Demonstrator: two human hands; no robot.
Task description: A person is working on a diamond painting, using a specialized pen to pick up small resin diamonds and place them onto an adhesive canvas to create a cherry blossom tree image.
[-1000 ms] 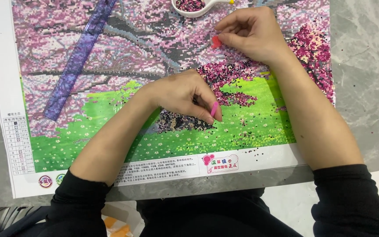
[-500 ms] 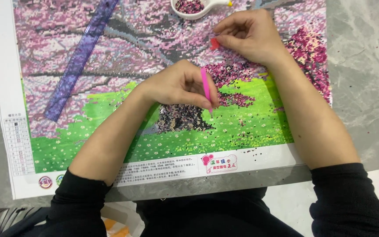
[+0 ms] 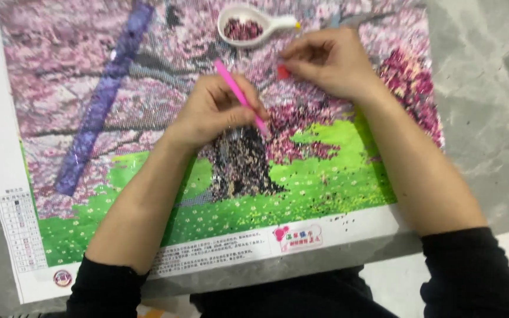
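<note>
— What do we grip?
— Our left hand point(image 3: 216, 112) pinches a slim pink plastic pen point(image 3: 241, 98), tip on the blossom-tree diamond-painting canvas point(image 3: 325, 182).
— And our right hand point(image 3: 325, 62)?
— Fingers closed on a small red wax square point(image 3: 283, 71), near the white bead tray point(image 3: 248, 25).

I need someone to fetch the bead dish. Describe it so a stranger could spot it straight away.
Start at the large blossom-tree canvas spread over the grey table. Along its top edge, just above the right hand, lies a small white tray. It alone is white and spoon-shaped, heaped with dark pink beads, unlike the flat purple ruler farther left.
</note>
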